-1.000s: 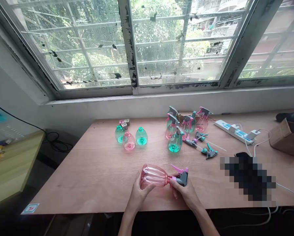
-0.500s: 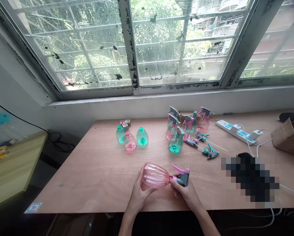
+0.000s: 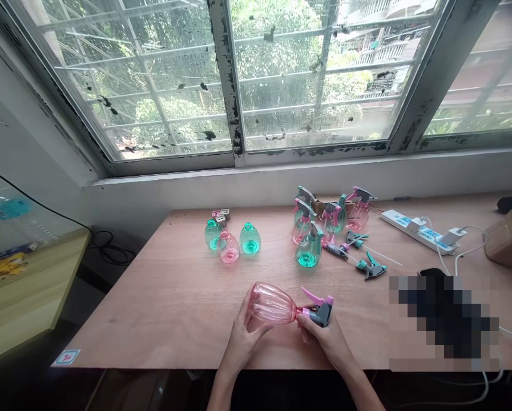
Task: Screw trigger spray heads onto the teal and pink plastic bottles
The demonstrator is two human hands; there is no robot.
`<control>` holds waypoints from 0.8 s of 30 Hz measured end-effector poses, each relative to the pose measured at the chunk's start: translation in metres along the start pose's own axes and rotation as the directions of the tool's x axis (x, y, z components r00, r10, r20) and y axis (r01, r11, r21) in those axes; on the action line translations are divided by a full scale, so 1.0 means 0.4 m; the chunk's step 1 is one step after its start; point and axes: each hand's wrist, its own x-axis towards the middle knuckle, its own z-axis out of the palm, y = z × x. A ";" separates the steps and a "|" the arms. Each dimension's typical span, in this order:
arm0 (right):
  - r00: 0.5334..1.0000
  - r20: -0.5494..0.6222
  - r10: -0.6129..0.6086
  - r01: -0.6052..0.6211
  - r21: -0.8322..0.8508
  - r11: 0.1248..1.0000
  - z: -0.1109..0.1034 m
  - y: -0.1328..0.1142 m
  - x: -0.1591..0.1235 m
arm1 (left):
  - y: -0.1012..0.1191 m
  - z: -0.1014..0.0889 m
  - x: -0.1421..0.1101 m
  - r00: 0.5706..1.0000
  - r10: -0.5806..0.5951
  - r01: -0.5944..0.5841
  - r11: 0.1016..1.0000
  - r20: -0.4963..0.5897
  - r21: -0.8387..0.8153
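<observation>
A pink ribbed spray bottle lies sideways just above the table's near edge. My left hand is wrapped round its body from below. My right hand pinches the neck where the grey and pink trigger head sits. Both hands are closed on the bottle. The trigger lever points away from me.
On the wooden table stand three capless bottles at the back middle, several bottles with spray heads to their right, loose trigger heads, a white power strip, a cardboard box and a blurred dark object.
The view has shifted slightly, so everything sits a little further right and lower. The hands keep the same hold on the pink bottle, which has hardly moved.
</observation>
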 end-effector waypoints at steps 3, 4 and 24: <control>1.000 -0.011 -0.010 0.010 -0.009 1.000 0.001 0.006 -0.002 | 0.006 0.006 -0.003 0.999 0.016 -0.016 1.000 -0.028 -0.012; 1.000 -0.019 -0.018 0.017 -0.018 1.000 0.001 0.008 -0.003 | 0.008 0.008 -0.003 0.999 0.014 -0.015 1.000 -0.035 -0.020; 1.000 -0.002 0.009 -0.010 -0.003 1.000 0.000 0.010 -0.001 | -0.018 -0.001 0.002 0.997 0.064 -0.061 0.995 -0.034 0.081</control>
